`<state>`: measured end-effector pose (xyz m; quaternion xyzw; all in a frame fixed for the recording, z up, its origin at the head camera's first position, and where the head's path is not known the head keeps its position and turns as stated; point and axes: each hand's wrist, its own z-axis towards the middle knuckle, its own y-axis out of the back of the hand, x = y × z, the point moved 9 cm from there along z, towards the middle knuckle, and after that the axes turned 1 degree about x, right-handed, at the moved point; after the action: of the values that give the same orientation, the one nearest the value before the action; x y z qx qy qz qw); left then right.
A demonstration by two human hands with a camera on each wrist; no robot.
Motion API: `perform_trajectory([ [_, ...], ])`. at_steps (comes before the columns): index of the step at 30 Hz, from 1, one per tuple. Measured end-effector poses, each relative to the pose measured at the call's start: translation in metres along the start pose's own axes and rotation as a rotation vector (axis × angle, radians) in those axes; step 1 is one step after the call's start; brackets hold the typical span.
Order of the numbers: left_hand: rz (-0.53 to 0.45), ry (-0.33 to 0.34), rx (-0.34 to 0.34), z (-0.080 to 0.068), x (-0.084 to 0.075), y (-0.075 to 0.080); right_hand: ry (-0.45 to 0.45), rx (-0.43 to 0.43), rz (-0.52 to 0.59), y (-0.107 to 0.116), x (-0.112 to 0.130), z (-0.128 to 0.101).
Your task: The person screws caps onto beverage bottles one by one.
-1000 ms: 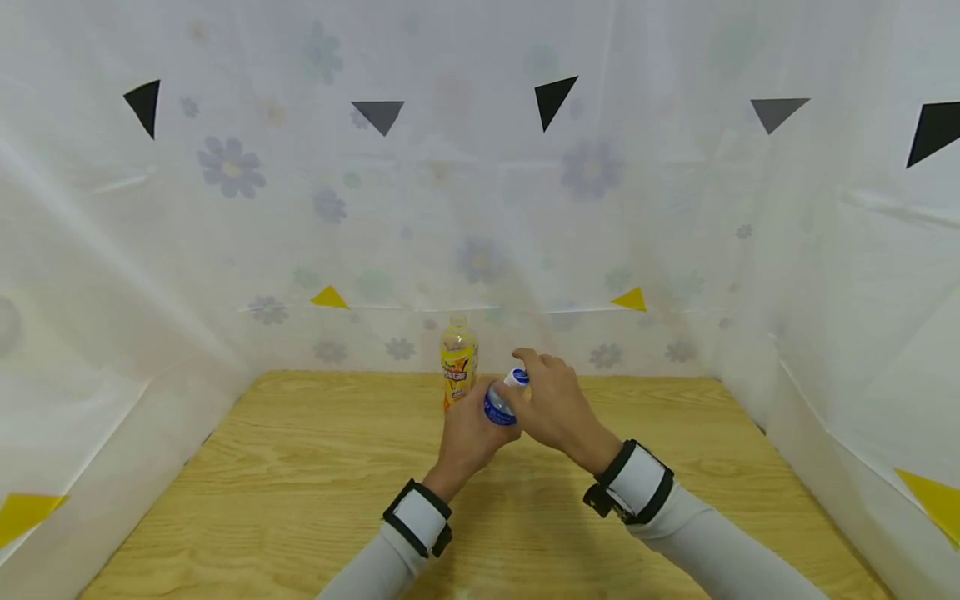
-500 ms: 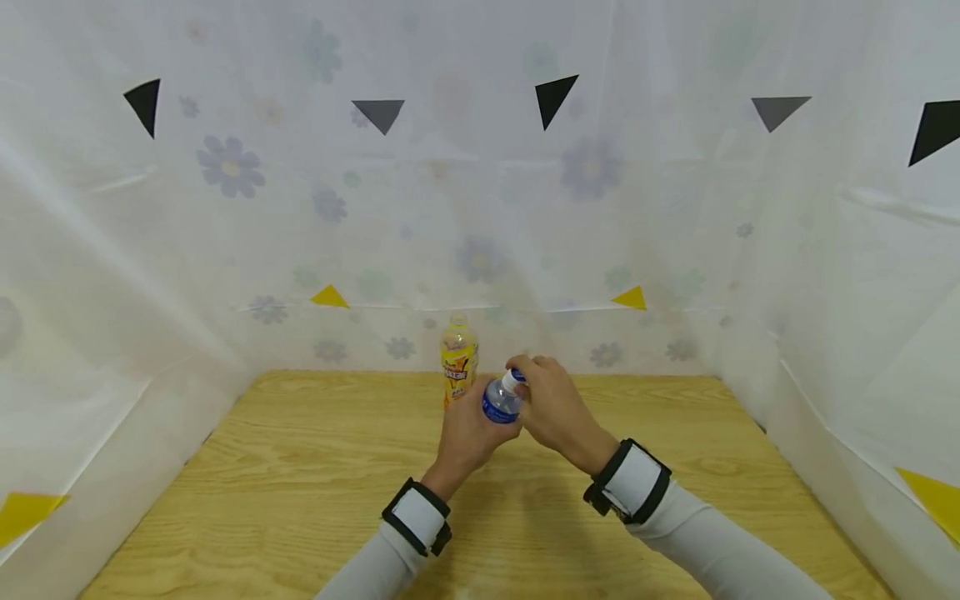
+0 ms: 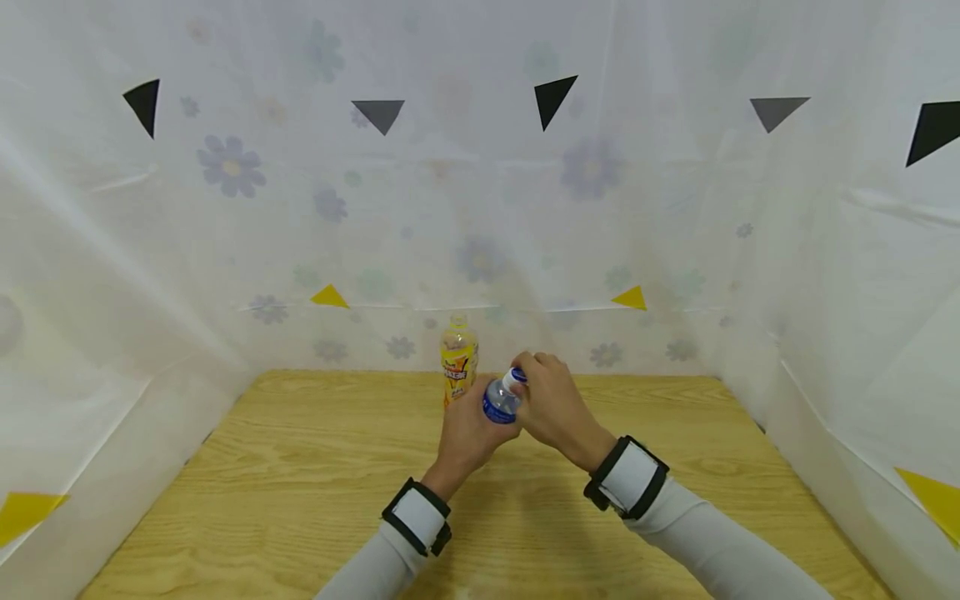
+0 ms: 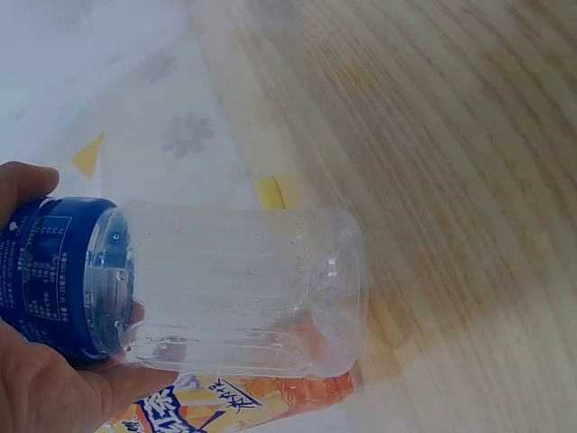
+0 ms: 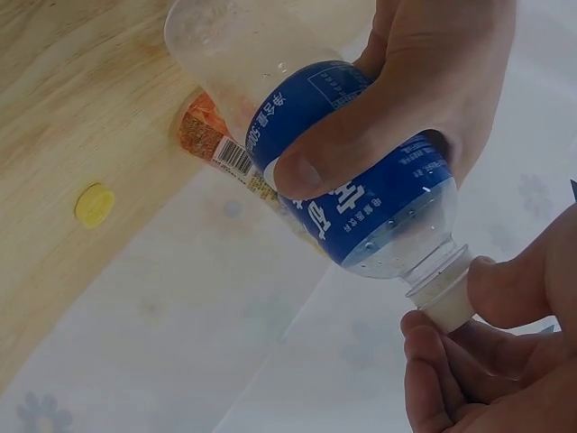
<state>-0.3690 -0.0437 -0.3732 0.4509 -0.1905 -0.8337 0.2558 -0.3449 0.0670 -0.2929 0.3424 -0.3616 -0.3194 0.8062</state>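
Observation:
My left hand grips a clear plastic water bottle round its blue label. The bottle is tilted, its neck toward my right hand. Between thumb and fingertips, that hand pinches the white cap, which sits at the bottle's mouth; a blue top shows on it in the head view. Inside the bottle I see only droplets. Just behind the left hand stands an orange-and-yellow labelled tea bottle with a bare mouth, its lower part hidden by that hand.
A yellow bottle cap lies on the wooden table near the tea bottle. White flower-printed sheeting with black, grey and yellow triangles encloses the back and both sides.
My right hand's fingers, raised and stretched past the cap a second ago, have curled in to pinch it. The left hand and water bottle have barely moved.

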Motion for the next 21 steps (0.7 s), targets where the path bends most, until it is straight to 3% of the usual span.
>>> perform_trajectory([
  [21, 0.028, 0.006, -0.002, -0.0008, -0.0003, -0.0008, 0.012, -0.061, 0.018, -0.0039, -0.0052, 0.0043],
])
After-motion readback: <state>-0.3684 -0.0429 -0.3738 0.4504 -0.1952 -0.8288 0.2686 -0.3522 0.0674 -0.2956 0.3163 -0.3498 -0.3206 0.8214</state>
